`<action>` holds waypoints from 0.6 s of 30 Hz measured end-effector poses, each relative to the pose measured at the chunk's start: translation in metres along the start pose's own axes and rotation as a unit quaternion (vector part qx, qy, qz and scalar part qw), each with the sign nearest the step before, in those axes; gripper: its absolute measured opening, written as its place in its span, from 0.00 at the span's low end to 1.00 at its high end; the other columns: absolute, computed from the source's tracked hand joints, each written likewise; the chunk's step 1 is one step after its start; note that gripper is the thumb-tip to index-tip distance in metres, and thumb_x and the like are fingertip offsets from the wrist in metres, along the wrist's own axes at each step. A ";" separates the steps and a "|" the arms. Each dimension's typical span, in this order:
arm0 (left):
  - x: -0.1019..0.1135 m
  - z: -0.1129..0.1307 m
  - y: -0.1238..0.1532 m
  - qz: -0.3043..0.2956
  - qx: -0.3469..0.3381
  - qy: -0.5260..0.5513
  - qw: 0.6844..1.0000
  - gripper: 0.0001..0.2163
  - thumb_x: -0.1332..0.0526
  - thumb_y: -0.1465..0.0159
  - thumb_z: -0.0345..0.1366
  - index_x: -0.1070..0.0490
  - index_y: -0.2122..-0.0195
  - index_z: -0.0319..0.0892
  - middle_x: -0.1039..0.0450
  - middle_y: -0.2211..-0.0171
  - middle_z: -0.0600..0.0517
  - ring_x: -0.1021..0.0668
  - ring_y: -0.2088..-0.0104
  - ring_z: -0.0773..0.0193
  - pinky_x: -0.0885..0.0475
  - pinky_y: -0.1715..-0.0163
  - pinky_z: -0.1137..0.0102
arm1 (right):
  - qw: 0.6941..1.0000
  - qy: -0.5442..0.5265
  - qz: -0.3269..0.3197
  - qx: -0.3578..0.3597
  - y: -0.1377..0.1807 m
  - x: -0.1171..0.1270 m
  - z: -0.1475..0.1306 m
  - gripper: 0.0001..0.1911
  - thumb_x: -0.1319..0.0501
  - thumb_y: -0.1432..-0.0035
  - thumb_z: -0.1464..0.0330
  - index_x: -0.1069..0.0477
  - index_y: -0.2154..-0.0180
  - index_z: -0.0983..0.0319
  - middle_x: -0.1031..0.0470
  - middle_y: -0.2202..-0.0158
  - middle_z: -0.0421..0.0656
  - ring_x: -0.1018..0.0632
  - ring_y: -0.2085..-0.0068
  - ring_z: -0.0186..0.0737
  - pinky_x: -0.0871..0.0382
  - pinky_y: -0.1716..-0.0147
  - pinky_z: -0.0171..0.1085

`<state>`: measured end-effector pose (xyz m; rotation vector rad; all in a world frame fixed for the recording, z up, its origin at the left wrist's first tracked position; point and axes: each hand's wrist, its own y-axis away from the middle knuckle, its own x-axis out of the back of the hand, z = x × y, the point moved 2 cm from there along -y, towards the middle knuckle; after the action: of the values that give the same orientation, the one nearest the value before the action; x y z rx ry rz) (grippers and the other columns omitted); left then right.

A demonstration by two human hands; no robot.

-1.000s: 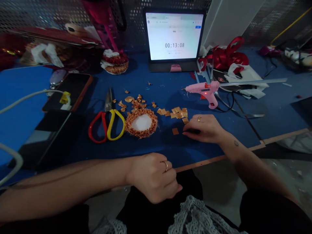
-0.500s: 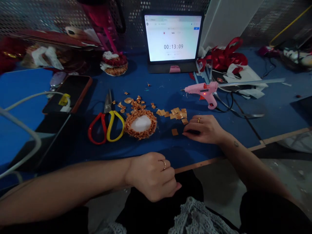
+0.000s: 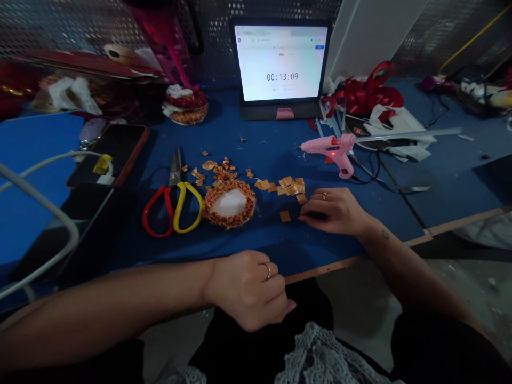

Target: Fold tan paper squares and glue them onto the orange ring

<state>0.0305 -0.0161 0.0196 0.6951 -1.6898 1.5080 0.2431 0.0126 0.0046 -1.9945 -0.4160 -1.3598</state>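
My right hand rests palm down on the blue table, fingers curled, beside a single orange paper square and a small heap of orange squares. Whether anything sits under its fingers is hidden. My left hand hangs below the table's front edge over my lap, closed in a loose fist with nothing visible in it. A round white disc ringed with orange pieces lies left of the right hand. Red-and-yellow scissors lie beside the disc.
A pink glue gun stands behind the right hand, its cord trailing right. A tablet shows a timer at the back. Two phones and a white cable lie at left. Red ribbon and paper scraps sit at back right.
The timer has gone from 00:13:08 to 00:13:09. Both hands stay nearly where they were; the view has shifted slightly.
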 end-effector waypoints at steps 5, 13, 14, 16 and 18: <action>0.001 0.002 0.000 0.003 0.004 -0.008 1.000 0.15 0.41 0.43 0.35 0.43 0.84 0.41 0.43 0.87 0.59 0.39 0.86 0.71 0.46 0.88 0.72 | 1.000 -0.005 -0.011 -0.006 0.001 0.000 0.001 0.05 0.42 0.47 0.66 0.30 0.70 0.61 0.30 0.76 0.37 0.31 0.73 0.29 0.41 0.74 0.30; -0.005 -0.015 0.006 -0.076 0.085 -0.145 0.983 0.04 0.41 0.43 0.33 0.32 0.68 0.37 0.36 0.80 0.56 0.33 0.81 0.70 0.41 0.83 0.72 | 1.000 0.017 0.014 0.015 0.000 -0.002 -0.002 0.07 0.41 0.48 0.64 0.28 0.66 0.59 0.29 0.75 0.37 0.30 0.72 0.30 0.40 0.72 0.30; -0.006 -0.018 0.008 -0.085 0.094 -0.182 0.975 0.07 0.42 0.43 0.32 0.32 0.64 0.36 0.35 0.79 0.56 0.32 0.80 0.70 0.41 0.83 0.72 | 0.999 0.034 0.019 0.027 0.000 -0.003 -0.004 0.07 0.41 0.47 0.64 0.28 0.66 0.58 0.29 0.76 0.37 0.31 0.72 0.30 0.40 0.72 0.30; -0.009 -0.023 0.011 -0.098 0.113 -0.233 0.961 0.08 0.42 0.43 0.31 0.32 0.63 0.36 0.36 0.79 0.55 0.32 0.80 0.70 0.41 0.83 0.72 | 0.996 0.072 0.021 0.052 -0.002 -0.004 -0.007 0.07 0.42 0.46 0.65 0.28 0.66 0.59 0.29 0.78 0.37 0.31 0.73 0.30 0.40 0.72 0.30; -0.011 -0.027 0.013 -0.108 0.132 -0.245 0.954 0.05 0.43 0.43 0.31 0.33 0.66 0.37 0.37 0.80 0.56 0.32 0.81 0.69 0.42 0.83 0.72 | 0.992 0.105 0.019 0.071 -0.004 -0.005 -0.011 0.06 0.42 0.45 0.65 0.27 0.67 0.59 0.29 0.79 0.36 0.31 0.73 0.30 0.41 0.72 0.31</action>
<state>0.0308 0.0116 0.0038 1.4486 -1.6982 1.4953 0.2309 0.0087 0.0036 -1.7169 -0.3645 -1.4560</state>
